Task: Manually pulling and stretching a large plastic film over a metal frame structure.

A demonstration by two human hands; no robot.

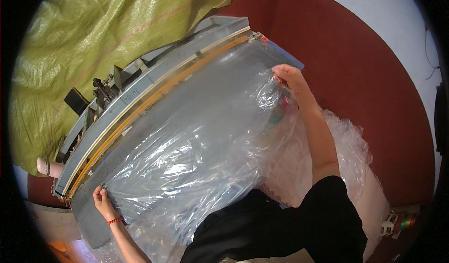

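Observation:
A large sheet of clear plastic film (pixel 187 155) is spread over a dark grey tabletop (pixel 206 80), wrinkled and shiny. With fingers pinched together, my left hand (pixel 104 202) grips the film's edge at the lower left; a red bracelet circles that wrist. At the far right corner my right hand (pixel 289 76) is closed on the same film, pulling it into folds. Beyond the film runs a long grey metal rail (pixel 145 78) with yellow-orange strips (pixel 159 94) along its near side. The near part of the film lies against my black-clothed body.
A yellow-green woven tarp (pixel 103 24) hangs behind the rail. A dark flat object (pixel 76 101) and a pink cylinder (pixel 52 168) are by the rail's far side. Crumpled clear plastic (pixel 348 146) is piled to my right, near coloured rolls (pixel 403 222). A red-brown wall (pixel 369 76) rises beyond.

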